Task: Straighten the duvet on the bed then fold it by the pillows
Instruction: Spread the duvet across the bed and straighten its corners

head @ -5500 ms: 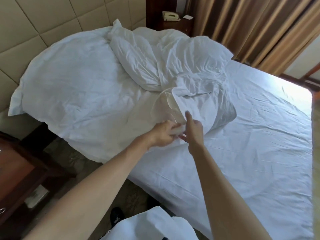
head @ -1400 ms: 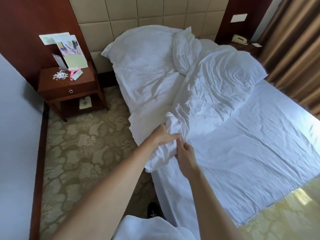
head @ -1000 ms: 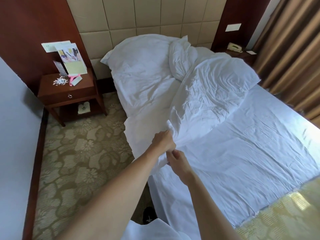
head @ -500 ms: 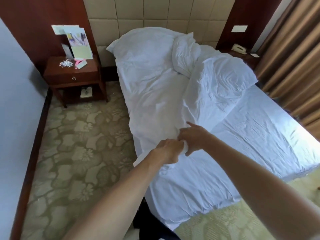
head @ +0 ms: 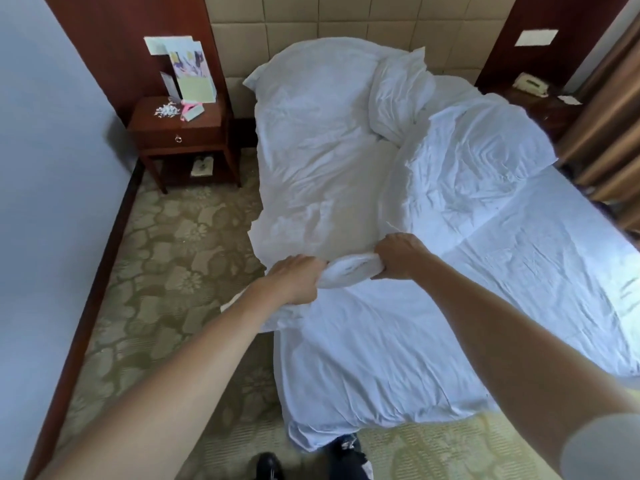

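Note:
A white duvet (head: 322, 161) lies rumpled over the head half of the bed (head: 398, 358), part of it folded back on the right. A crumpled white pillow (head: 398, 88) rests against the padded headboard. My left hand (head: 298, 278) and my right hand (head: 401, 254) both grip the duvet's bunched near edge, a short roll of cloth stretched between them, at the bed's left side. The lower half of the bed shows only the white sheet.
A dark wooden nightstand (head: 180, 129) with cards and small items stands left of the bed. A second stand with a phone (head: 530, 85) is at the far right, beside brown curtains (head: 609, 126). Patterned carpet (head: 166, 271) runs along the left side. My shoes (head: 270, 465) are at the bed's foot corner.
I have stepped back toward the foot of the bed, pulling the duvet's edge along. My hands, close together before, have moved apart along the edge.

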Demonstrator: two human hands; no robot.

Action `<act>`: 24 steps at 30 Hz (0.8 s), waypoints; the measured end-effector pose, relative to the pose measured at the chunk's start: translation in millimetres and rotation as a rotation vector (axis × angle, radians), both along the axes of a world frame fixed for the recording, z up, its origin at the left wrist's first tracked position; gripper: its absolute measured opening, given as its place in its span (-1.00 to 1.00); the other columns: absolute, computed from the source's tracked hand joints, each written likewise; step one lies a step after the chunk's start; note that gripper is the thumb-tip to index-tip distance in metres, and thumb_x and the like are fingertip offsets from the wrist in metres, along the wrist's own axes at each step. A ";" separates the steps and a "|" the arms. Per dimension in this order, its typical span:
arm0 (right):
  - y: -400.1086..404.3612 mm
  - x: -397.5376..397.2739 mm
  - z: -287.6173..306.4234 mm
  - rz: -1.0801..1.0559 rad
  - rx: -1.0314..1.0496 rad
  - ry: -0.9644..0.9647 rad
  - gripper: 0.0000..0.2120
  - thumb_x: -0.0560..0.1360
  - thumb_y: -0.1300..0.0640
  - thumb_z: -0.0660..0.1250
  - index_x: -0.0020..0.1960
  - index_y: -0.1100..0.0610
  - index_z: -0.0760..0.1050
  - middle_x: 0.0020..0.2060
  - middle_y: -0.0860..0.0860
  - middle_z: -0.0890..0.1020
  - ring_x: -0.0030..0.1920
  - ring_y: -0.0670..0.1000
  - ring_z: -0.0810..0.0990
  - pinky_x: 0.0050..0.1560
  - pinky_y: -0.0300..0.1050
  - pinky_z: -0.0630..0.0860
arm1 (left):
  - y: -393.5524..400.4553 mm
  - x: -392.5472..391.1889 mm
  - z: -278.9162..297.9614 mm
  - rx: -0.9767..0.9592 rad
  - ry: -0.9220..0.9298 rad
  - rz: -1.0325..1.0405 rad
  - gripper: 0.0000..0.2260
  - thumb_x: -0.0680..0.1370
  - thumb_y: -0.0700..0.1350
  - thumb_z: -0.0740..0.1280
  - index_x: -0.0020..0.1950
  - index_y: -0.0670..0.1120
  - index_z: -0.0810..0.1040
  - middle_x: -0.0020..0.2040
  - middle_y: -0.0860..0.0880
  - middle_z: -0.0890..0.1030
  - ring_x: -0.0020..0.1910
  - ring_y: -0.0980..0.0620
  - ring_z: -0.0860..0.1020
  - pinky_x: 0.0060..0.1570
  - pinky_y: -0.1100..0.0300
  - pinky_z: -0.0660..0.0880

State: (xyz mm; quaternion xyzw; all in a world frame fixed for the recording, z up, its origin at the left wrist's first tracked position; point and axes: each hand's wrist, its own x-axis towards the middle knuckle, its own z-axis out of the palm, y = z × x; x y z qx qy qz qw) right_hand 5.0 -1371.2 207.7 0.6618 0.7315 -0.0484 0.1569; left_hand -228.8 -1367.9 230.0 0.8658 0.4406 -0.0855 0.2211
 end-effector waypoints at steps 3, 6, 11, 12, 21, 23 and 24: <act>-17.8 27.6 -11.3 -0.137 0.023 0.085 -0.57 0.50 -0.09 0.34 0.22 0.18 0.53 0.16 0.18 0.60 0.20 0.19 0.57 0.17 0.00 0.48 | 10.9 21.0 -13.9 0.116 0.012 0.092 -0.58 0.45 -0.30 0.26 0.28 -0.01 0.50 0.13 -0.05 0.59 0.12 -0.14 0.57 -0.15 0.17 0.35; -34.7 52.8 -18.2 -0.230 -0.019 0.136 -0.53 0.49 -0.09 0.32 0.27 0.20 0.47 0.20 0.20 0.56 0.24 0.21 0.54 0.20 -0.01 0.47 | 4.8 47.2 -27.0 0.142 -0.003 0.124 -0.70 0.43 -0.30 0.29 0.11 -0.04 0.53 0.09 -0.06 0.61 0.08 -0.14 0.59 -0.14 0.15 0.37; -34.8 56.5 -12.1 -0.260 -0.046 0.169 -0.54 0.48 -0.09 0.31 0.24 0.21 0.48 0.18 0.19 0.60 0.23 0.21 0.57 0.16 -0.03 0.48 | -5.8 54.6 -38.1 0.189 0.042 0.147 -0.74 0.40 -0.33 0.28 0.02 -0.06 0.51 -0.05 -0.03 0.63 -0.05 -0.13 0.61 -0.21 0.14 0.35; -34.7 52.5 -10.2 -0.262 -0.041 0.170 -0.54 0.48 -0.08 0.30 0.24 0.21 0.48 0.19 0.20 0.60 0.23 0.21 0.57 0.17 -0.02 0.48 | -5.6 51.4 -37.6 0.200 0.059 0.166 -0.74 0.42 -0.33 0.27 0.03 -0.06 0.53 -0.04 -0.04 0.64 -0.05 -0.13 0.62 -0.22 0.13 0.36; -59.5 -2.9 2.9 -0.347 0.000 0.228 -0.60 0.47 -0.02 0.28 0.21 0.19 0.49 0.17 0.16 0.62 0.21 0.20 0.58 0.20 -0.06 0.45 | -25.5 0.0 -26.8 0.269 0.031 0.259 -0.77 0.42 -0.38 0.21 -0.11 -0.09 0.55 -0.21 -0.04 0.58 -0.20 -0.13 0.55 -0.26 0.12 0.36; -67.2 -14.0 7.2 -0.365 -0.017 0.244 -0.59 0.46 0.00 0.29 0.23 0.20 0.47 0.18 0.16 0.61 0.22 0.20 0.57 0.19 -0.06 0.46 | -33.8 -13.7 -28.0 0.285 0.017 0.254 -0.78 0.41 -0.37 0.21 -0.14 -0.10 0.54 -0.28 -0.02 0.54 -0.23 -0.14 0.55 -0.31 0.13 0.34; -72.2 -21.7 9.8 -0.369 -0.037 0.250 -0.57 0.45 0.00 0.29 0.24 0.20 0.46 0.19 0.16 0.61 0.22 0.19 0.57 0.18 -0.07 0.47 | -39.6 -23.6 -28.2 0.295 0.009 0.246 -0.79 0.41 -0.36 0.21 -0.14 -0.10 0.54 -0.28 -0.02 0.54 -0.22 -0.15 0.57 -0.31 0.13 0.34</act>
